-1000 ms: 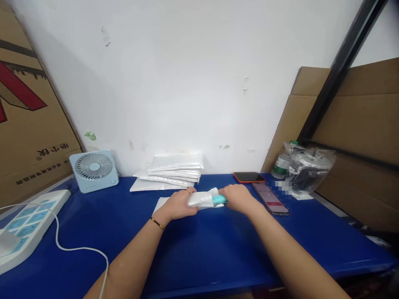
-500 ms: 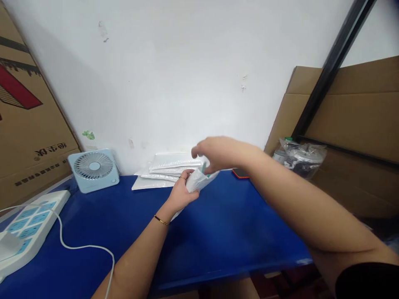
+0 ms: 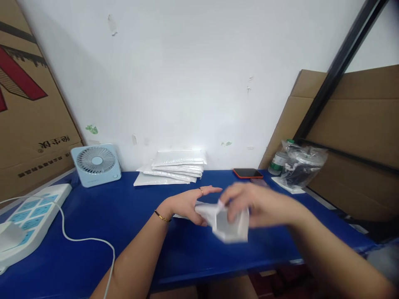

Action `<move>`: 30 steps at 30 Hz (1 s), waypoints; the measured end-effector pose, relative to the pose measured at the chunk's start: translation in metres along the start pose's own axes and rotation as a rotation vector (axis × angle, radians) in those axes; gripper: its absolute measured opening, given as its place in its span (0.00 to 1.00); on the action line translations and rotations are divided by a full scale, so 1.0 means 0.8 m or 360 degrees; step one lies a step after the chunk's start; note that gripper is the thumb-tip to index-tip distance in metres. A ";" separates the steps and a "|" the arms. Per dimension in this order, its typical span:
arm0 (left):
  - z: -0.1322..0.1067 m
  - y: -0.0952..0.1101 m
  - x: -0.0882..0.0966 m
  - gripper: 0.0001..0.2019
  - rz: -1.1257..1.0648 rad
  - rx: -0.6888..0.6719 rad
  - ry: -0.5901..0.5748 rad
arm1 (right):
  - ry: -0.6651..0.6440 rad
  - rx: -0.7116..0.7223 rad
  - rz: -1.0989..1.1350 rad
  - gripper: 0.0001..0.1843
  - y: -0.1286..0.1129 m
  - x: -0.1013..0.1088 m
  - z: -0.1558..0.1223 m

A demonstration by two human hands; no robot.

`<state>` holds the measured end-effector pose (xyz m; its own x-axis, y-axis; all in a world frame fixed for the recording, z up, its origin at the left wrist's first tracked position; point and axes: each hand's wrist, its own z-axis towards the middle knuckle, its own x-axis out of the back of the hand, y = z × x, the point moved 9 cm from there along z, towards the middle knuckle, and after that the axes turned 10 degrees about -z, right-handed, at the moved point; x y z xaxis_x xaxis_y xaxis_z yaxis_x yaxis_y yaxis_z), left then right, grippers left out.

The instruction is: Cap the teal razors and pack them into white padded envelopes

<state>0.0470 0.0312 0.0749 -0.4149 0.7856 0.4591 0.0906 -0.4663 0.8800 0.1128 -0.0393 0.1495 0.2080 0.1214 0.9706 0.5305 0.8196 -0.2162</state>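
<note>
A white mailer bag [image 3: 229,232], smeared by motion, is held just above the blue table. My left hand [image 3: 187,204] grips its left part with the thumb in front, while the index finger points right. A strip of the white bag shows beneath that palm. At the bag's right part, my right hand [image 3: 246,201] is closed on its upper edge, fingertips bent over it and blurred. A grey inner face of the bag shows under these fingers. Behind both hands, a stack of white padded mailers [image 3: 177,166] lies against the wall.
A light-blue fan [image 3: 96,165] and a white power strip [image 3: 37,224] with a cable [image 3: 84,239] stand left. A phone [image 3: 247,173], a bottle [image 3: 277,164] and a clear plastic bag [image 3: 304,166] are back right. Cardboard [image 3: 358,112] flanks the table [image 3: 193,265].
My right hand has come down and toward me from above the bag. The bag has swung lower and to the right, spread wider between both hands. The view has shifted slightly.
</note>
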 end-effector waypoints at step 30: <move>0.002 -0.103 -0.066 0.51 0.0600 0.0542 -0.0641 | 0.0666 0.0022 -0.0828 0.25 -0.073 -0.170 -0.081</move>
<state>0.0628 0.0285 -0.0219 0.0676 0.7149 0.6960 0.4732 -0.6371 0.6084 0.1068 -0.1396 0.0233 0.2304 -0.5170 0.8244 0.6379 0.7200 0.2733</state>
